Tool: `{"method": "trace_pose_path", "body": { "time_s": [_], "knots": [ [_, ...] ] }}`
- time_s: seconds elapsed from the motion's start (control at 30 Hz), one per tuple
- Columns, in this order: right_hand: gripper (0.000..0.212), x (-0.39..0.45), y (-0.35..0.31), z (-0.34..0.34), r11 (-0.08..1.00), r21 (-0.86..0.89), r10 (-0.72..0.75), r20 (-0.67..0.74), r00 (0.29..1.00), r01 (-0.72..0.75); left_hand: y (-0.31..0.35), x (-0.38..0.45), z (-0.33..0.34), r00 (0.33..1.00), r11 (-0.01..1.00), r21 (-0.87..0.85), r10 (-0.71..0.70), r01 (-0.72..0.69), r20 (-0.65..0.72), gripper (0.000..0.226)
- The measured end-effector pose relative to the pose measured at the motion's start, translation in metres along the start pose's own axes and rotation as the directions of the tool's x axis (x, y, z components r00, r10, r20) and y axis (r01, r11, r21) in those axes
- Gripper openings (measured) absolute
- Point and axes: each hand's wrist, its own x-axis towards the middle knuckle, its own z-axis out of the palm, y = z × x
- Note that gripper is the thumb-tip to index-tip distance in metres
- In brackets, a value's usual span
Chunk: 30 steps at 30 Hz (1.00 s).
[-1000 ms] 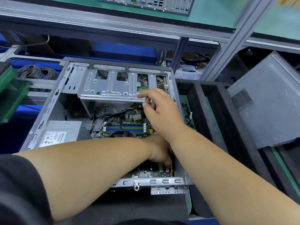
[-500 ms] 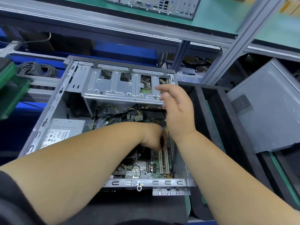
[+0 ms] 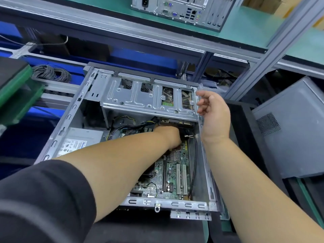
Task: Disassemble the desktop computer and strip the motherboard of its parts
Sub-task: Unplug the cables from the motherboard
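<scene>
The open desktop case (image 3: 57, 137) lies on its side before me, its green motherboard (image 3: 175, 179) showing at the bottom. My left hand (image 3: 169, 135) reaches deep inside, under the silver drive cage (image 3: 140, 100), among black cables; its fingers are hidden. My right hand (image 3: 213, 113) hovers at the cage's right edge, over the case's right wall, fingers loosely curled and holding nothing. A grey power supply (image 3: 78, 141) sits at the case's left.
A grey side panel (image 3: 289, 130) leans at the right. Another computer's rear (image 3: 184, 9) stands on the green shelf above. Coiled cables (image 3: 50, 72) lie at the back left, a green-edged stack (image 3: 15, 88) at far left. Black foam trays (image 3: 245, 155) flank the case.
My right hand has moved right, off the drive cage to the case's right wall. My left hand has slid farther back into the case, uncovering the motherboard's slots.
</scene>
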Motion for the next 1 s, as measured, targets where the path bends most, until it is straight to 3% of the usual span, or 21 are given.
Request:
{"method": "trace_pose_path", "body": {
  "time_s": [0.13, 0.23, 0.3, 0.5, 0.6, 0.73, 0.9, 1.0],
  "knots": [
    [0.035, -0.003, 0.008, 0.002, 0.991, -0.125, -0.043, 0.076, 0.996, 0.053, 0.007, 0.017, -0.003, 0.986, 0.957, -0.279, -0.033, 0.079, 0.165, 0.048],
    [0.035, -0.001, 0.010, 0.001, 0.986, -0.154, -0.045, 0.091, 0.995, 0.058, 0.009, 0.019, -0.001, 0.996, 0.911, -0.408, -0.031, 0.063, 0.084, 0.057],
    [0.035, 0.001, 0.011, 0.001, 0.988, -0.145, -0.039, 0.080, 0.996, 0.050, 0.009, 0.019, 0.000, 0.995, 0.889, -0.454, -0.022, 0.066, 0.102, 0.055],
    [0.033, 0.002, 0.012, 0.004, 0.986, -0.150, -0.052, 0.119, 0.992, 0.070, 0.006, 0.012, -0.004, 0.998, 0.862, -0.506, 0.024, 0.005, 0.050, 0.055],
    [0.035, 0.002, 0.014, 0.004, 0.986, -0.151, -0.057, 0.133, 0.989, 0.077, 0.004, 0.012, -0.005, 0.997, 0.902, -0.432, 0.041, -0.009, 0.064, 0.053],
    [0.038, 0.003, 0.015, 0.004, 0.983, -0.167, -0.055, 0.146, 0.988, 0.079, 0.003, 0.014, -0.005, 0.994, 0.908, -0.405, 0.100, -0.108, -0.040, 0.054],
    [0.037, 0.003, 0.015, 0.003, 0.977, -0.193, -0.064, 0.152, 0.986, 0.093, 0.001, 0.022, 0.000, 0.997, 0.872, -0.484, 0.074, -0.068, -0.007, 0.060],
    [0.039, 0.004, 0.016, 0.002, 0.977, -0.198, -0.055, 0.146, 0.988, 0.084, 0.000, 0.021, -0.001, 0.986, 0.882, -0.441, 0.131, -0.164, -0.104, 0.060]
  ]
}}
